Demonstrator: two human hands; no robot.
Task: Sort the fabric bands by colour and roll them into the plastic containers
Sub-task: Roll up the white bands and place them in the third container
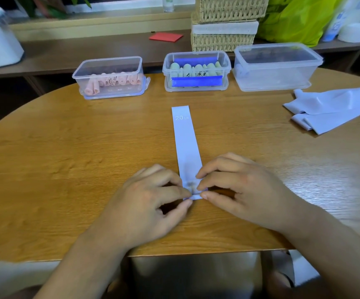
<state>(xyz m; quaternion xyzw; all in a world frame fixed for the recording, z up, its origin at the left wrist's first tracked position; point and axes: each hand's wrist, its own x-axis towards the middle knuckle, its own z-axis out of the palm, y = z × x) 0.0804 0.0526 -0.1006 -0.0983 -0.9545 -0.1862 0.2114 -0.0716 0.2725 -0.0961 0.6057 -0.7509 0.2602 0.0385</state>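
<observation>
Pink rolls [112,81] fill the left container [110,76]; green rolls [196,69], the middle container [196,71].

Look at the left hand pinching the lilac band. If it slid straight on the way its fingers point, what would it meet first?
The left hand points right, across the lilac band end it pinches; just past that it would probably meet the right hand, fingertips first.

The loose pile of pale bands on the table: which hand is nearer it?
The right hand: the pile lies ahead and to its right. The left hand, pinching the same strip, sits farther left.
</observation>
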